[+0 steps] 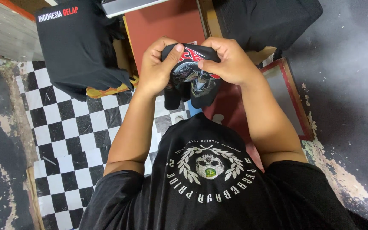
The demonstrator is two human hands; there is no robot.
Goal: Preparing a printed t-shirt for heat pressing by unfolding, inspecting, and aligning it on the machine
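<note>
- You are gripping a black printed garment (191, 74) with both hands, and it is bunched into a tight bundle between them, so the rolling or folding looks well along but not finished.
- Your left hand (156, 66) is clamped on the bundle's left side, thumb pressing across its top edge.
- Your right hand (228, 61) is closing over the bundle's right side, fingers curled down onto the red and grey print.
- The 2 hands are sitting close together, nearly touching above the bundle, which is hanging in the air above the red board (167, 21).
- 2 loose ends are still dangling below the bundle, so they look left to tuck in.
- A folded black shirt (75, 42) is lying left of the bundle, over the checkered floor (73, 132).
</note>
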